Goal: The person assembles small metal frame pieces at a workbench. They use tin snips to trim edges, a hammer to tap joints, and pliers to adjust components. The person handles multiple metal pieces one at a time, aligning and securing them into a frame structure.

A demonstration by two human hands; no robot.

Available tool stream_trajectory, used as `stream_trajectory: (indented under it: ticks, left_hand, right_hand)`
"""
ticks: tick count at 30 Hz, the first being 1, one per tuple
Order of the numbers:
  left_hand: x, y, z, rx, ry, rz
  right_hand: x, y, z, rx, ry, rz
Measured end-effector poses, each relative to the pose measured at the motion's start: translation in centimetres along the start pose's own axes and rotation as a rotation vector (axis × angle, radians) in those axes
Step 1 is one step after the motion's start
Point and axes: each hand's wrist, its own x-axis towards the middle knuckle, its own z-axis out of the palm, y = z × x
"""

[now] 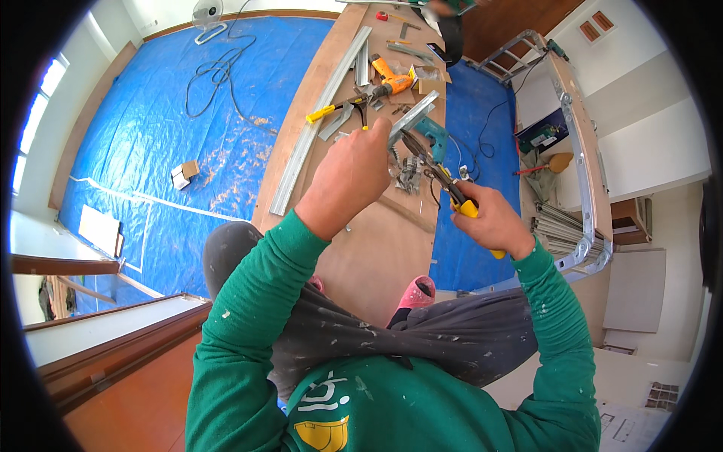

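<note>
While the left hand (352,172) is closed in a fist about the near end of a short metal strip (416,115), the right hand (489,218) is wrapped round the yellow-handled snips (444,178). The strip slants up and away from the left fist, above the wooden surface (361,260). The blades of the snips point toward the strip, close beside the fist; cannot tell from this view whether they bite the metal.

Beyond the hands, an orange drill (393,81) lies on the surface, with a second yellow-handled tool (321,114) to its left, nearer the wearer. A teal power tool (432,138) lies past the snips, partly hidden by the strip. Loose metal pieces (409,175) sit in a heap between the two hands. Along the left edge of the surface runs a long metal channel (320,120). Blue sheeting (162,98) covers the floor on both sides.
</note>
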Motion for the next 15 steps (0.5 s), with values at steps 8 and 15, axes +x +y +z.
stream_trajectory:
  ticks: [8, 15]
  left_hand:
    - [-0.19, -0.25, 0.29, 0.007, 0.016, 0.02]
    - [-0.24, -0.17, 0.44, 0.009, 0.016, 0.025]
  right_hand:
    - [0.18, 0.21, -0.06, -0.03, -0.02, -0.006]
    - [-0.01, 0.38, 0.03, -0.018, -0.022, -0.014]
